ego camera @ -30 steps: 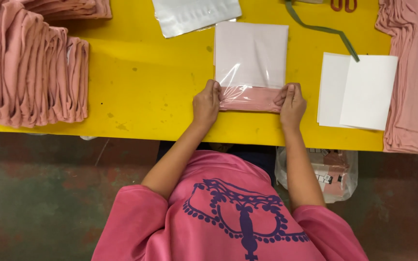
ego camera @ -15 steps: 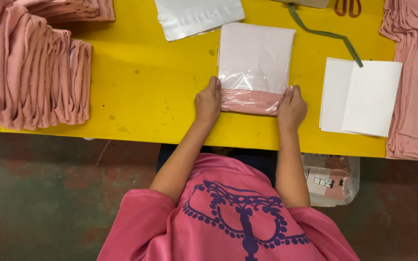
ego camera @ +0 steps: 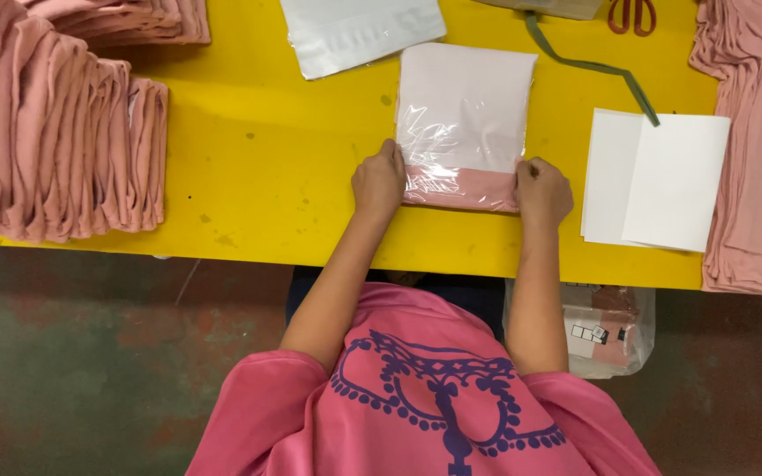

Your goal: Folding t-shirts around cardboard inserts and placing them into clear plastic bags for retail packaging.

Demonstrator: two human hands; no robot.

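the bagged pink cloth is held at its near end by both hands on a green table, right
Not quite. The head view shows the table is yellow, not green. The rest holds: the left hand and right hand hold the bagged pink cloth at its near end.

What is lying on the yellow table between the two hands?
In the head view, a folded pink garment in a clear bag lies between the left hand and the right hand.

Yellow desk, surface scuffed and spotted, evenly lit. Beneath its near edge, a stained concrete floor, green-grey with reddish patches.
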